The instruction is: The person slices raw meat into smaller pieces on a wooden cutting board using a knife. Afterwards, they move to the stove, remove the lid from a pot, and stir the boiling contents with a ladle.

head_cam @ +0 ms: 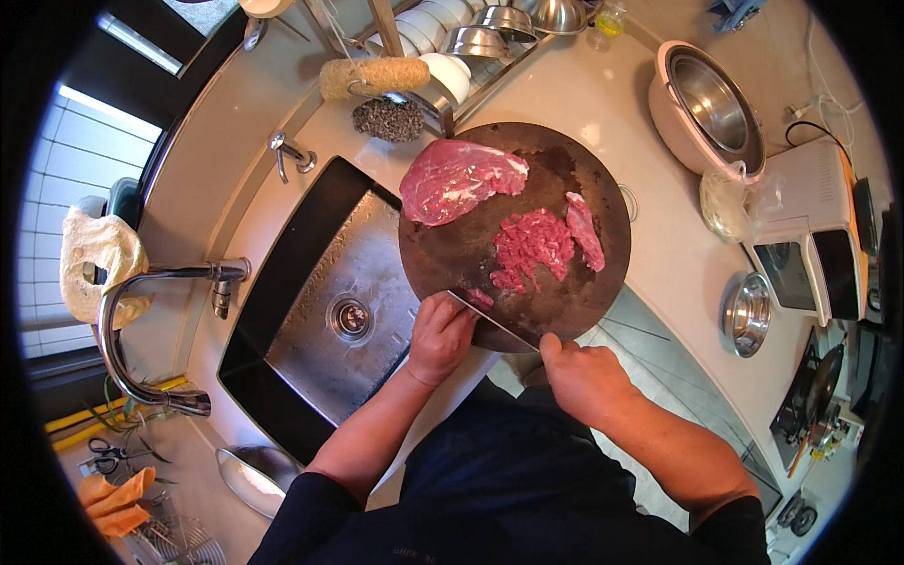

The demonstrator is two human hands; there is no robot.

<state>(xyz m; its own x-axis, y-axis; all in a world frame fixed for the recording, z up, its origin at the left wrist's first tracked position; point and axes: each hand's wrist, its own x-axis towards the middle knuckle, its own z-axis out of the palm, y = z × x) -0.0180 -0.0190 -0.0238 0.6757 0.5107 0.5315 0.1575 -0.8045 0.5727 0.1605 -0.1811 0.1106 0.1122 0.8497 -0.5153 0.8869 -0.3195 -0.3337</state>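
A kitchen knife is gripped in my right hand, which hides its handle. The blade slants across the near edge of a round, dark cutting board. Beside the blade's far end, my left hand rests at the board's rim with curled fingers; whatever lies under them is hidden. Just past the blade is a small piece of raw meat. Finely cut meat forms a loose pile mid-board, with a strip of meat to its right. A large chunk of raw meat lies at the back left.
Left of the board is a steel sink with a curved faucet. A dish rack with white bowls and steel bowls stands behind. Rightward are a pink pot, a steel bowl and a microwave.
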